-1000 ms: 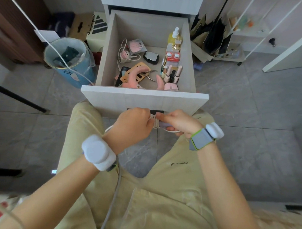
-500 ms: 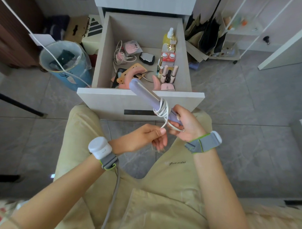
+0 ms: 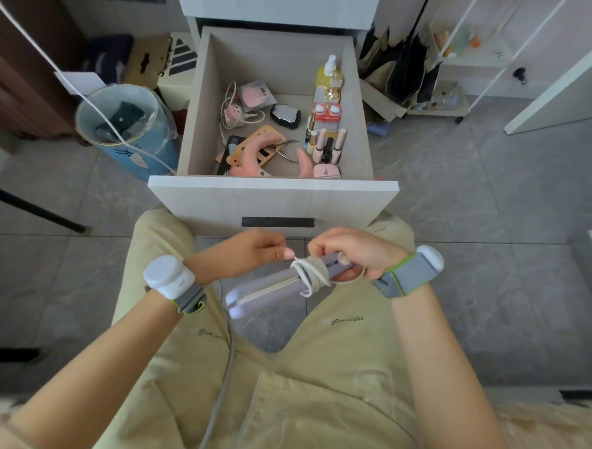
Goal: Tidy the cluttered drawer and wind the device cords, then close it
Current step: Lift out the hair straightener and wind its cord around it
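Observation:
A lilac hair straightener [image 3: 268,292] lies across my lap, tip pointing lower left. My right hand [image 3: 354,251] grips its handle end. Its white cord [image 3: 308,275] is wound in several loops around the middle of the body. My left hand [image 3: 253,253] pinches the cord's free end just above the loops. Ahead, the pale wooden drawer [image 3: 272,196] stands pulled open. Inside lie a small pink device with a loose white cord [image 3: 233,113], a pink curved item [image 3: 253,154], nippers, bottles and tubes [image 3: 328,138].
A blue bin [image 3: 123,131] with a plastic liner stands left of the drawer, a white cable running over it. Black bags and a white rack [image 3: 454,78] are at the right. Grey floor tiles lie on both sides of my knees.
The straightener swung down from pointing up at the drawer to lying across my lap. My left hand came up from below and now pinches the cord end at the loops.

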`<state>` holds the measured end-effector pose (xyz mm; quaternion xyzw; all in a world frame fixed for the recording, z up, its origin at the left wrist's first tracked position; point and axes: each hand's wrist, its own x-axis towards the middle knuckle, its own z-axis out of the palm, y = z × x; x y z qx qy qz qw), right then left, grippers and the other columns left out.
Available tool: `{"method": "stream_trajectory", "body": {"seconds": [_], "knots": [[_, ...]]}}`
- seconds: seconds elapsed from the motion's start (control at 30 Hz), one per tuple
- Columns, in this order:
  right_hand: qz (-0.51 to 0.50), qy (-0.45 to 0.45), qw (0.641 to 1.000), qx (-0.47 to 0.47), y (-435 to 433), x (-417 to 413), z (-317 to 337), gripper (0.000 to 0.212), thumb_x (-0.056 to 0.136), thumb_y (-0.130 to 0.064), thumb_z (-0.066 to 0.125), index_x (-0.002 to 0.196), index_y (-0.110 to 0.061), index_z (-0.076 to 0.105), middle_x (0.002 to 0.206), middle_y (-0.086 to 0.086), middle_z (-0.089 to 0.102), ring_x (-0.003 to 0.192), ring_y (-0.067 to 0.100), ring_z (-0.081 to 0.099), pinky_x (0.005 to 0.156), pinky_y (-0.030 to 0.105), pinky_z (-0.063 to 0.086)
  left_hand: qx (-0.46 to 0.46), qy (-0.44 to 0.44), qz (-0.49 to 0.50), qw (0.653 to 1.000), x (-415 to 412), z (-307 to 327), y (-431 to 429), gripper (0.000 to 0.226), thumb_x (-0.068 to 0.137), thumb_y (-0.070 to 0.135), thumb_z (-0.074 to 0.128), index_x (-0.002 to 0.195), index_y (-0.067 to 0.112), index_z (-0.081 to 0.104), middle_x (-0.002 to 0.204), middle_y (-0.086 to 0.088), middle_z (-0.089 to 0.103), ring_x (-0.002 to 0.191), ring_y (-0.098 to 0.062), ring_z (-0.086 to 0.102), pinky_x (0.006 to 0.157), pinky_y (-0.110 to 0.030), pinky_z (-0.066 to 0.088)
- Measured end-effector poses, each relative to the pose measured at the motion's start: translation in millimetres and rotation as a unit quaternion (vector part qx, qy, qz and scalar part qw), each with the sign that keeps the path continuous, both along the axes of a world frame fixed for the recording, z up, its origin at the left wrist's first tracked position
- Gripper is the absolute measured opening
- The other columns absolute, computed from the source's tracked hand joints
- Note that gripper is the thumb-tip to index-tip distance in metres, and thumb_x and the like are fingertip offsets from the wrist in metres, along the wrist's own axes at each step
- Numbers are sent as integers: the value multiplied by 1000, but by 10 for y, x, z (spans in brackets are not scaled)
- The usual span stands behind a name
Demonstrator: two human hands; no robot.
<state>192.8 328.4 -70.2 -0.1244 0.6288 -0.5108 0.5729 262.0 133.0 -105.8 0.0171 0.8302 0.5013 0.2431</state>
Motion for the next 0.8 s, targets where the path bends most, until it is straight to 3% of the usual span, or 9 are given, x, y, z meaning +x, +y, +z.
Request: {"method": "stream_trajectory", "body": {"seconds": [0.03,0.1,0.23,0.33,0.4,0.47,0.53,0.67,0.8], "knots": [[30,26,999,26,-15,6,-3,20,64,-11,39,50,-12,53,38,3,38,28,7,29,35,7,17,15,31,15,999,2,122,32,41,78,51,56,69,11,54,65,-3,46,62,-9,43,61,-24,36],[63,68,992,88,-33,23,18,20,73,-9,39,60,-12,54,42,5,41,32,9,32,36,10,19,45,55,35,997,-22,173,32,35,86,37,62,64,13,49,62,-1,38,58,-7,35,56,-22,31],[68,135,973,176,-106,33,77,23,87,-3,32,78,-10,52,53,8,44,41,13,35,39,16,23,49,77,89,992,-41,333,111,30,93,22,54,64,14,51,55,3,35,49,-3,30,49,-15,28],[0,194,959,204,-168,18,21,17,86,-13,36,87,-10,52,67,13,50,52,22,49,50,26,38,39,96,107,989,-16,447,174,29,93,24,54,67,13,58,55,-5,41,50,-8,33,50,-18,29],[-45,220,953,205,-184,10,-7,16,87,-14,35,85,-12,51,68,13,50,54,23,53,52,28,41,-14,118,81,990,8,493,188,23,92,26,56,72,15,61,59,0,51,51,-4,38,52,-17,32],[-84,207,953,204,-152,0,-15,21,92,-11,33,79,-13,49,60,5,48,36,10,51,41,15,34,-46,135,58,988,43,522,201,21,91,27,59,71,22,60,60,8,55,51,-1,43,52,-15,34],[-115,168,960,192,-114,7,0,28,92,-9,32,72,-17,50,46,0,46,26,4,40,40,12,26,-36,145,44,988,91,556,197,23,91,26,59,70,20,61,59,4,56,53,-3,42,55,-22,37],[-207,65,966,138,-66,14,4,35,92,-3,27,62,-12,42,29,-2,32,22,6,24,37,4,22,53,101,70,991,142,592,142,28,97,15,48,77,2,63,48,7,44,42,-2,35,46,-13,31],[-276,49,951,130,-117,15,-31,34,92,-3,30,61,-12,42,30,-1,32,24,8,26,36,7,22,77,64,79,992,146,489,175,27,98,14,45,79,7,63,50,5,51,43,-8,43,48,-17,38]]}}
